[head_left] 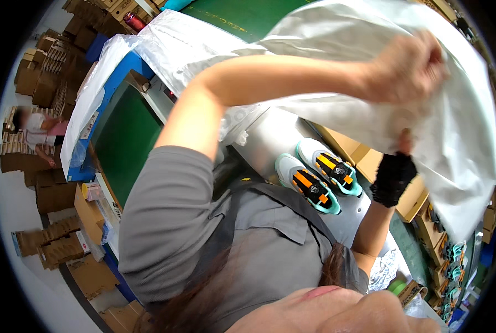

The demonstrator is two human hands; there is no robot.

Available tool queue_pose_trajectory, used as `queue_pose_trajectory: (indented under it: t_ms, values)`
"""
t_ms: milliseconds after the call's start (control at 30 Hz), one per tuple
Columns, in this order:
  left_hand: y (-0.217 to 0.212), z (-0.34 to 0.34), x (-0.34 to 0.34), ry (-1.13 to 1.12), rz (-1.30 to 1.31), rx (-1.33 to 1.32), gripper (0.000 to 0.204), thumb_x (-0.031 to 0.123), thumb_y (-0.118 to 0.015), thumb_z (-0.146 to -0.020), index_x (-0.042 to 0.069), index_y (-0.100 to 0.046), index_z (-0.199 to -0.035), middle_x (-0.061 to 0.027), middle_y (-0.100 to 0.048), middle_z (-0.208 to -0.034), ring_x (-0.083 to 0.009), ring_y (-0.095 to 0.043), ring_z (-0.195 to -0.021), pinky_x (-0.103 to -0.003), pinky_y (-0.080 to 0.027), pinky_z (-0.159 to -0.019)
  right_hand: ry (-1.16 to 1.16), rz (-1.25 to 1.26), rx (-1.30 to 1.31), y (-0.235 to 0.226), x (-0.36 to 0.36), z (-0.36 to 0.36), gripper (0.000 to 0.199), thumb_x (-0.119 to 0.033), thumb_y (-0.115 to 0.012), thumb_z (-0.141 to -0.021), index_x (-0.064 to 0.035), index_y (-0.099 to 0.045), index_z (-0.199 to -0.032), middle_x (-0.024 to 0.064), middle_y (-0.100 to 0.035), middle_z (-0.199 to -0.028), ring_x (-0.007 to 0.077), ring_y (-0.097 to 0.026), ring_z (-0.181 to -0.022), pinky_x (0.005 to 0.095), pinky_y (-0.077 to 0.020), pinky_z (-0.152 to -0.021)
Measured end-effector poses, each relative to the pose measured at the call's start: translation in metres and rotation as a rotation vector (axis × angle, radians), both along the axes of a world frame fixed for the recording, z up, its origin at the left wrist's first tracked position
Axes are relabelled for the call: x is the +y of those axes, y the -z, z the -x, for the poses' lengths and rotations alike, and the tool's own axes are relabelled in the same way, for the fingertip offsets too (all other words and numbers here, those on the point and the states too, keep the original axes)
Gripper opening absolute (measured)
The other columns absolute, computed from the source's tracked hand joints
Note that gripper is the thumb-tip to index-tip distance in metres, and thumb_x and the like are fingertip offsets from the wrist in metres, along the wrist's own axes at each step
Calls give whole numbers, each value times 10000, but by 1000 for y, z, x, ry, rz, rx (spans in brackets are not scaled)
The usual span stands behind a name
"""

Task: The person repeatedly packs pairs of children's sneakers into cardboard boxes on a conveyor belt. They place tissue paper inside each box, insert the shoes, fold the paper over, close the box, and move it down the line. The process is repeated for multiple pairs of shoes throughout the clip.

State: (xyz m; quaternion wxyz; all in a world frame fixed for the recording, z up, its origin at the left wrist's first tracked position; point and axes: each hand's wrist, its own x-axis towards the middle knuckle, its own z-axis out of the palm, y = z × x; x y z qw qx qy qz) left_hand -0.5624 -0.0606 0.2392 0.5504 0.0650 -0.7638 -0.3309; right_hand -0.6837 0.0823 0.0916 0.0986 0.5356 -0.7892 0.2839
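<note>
A large white plastic sheet [453, 139] billows across the upper right and drapes down past the bench. My left hand [408, 69], blurred by motion, is raised at the upper right with its fingers curled closed on the sheet. Below it is my right hand [395, 172], with a black covering round the palm and wrist. Its fingers are up against the sheet and seem closed on it, though the sheet partly hides them. Two grey-and-mint sneakers [320, 175] with black and orange uppers stand side by side on the grey bench top [275, 139], near my chest.
An open cardboard box [353, 150] lies beyond the sneakers. A green conveyor belt [128, 139] runs at left, with another green surface [231, 19] at the top. Stacked cartons [42, 83] and a person [40, 130] are far left. More shoes [453, 266] line the lower right.
</note>
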Motion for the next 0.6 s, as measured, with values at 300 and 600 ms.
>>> queue_pose_trajectory:
  t_ms: [300,600]
  values:
    - [163,31,-15,-45,634,-596,540,434,-608,-731,115,-476,-1146,-217,-406,-1196,-347,-344,-1185,-572,-257,-923,692,985,-1088,-16,44,98,329,-312,-608,-784,-51,-551,-975,38,-485,-714,137,-473,-659,228,-386,-626]
    - [261,-57,-155,-661,24,-1055,845,589,-577,-696,-18,-352,-1239,-263,-357,-1259,-355,-377,-1167,-476,-336,-926,636,1248,-1022,114,205,215,320,-228,-558,-806,-39,-532,-1063,64,-568,-854,171,-541,-741,252,-430,-691]
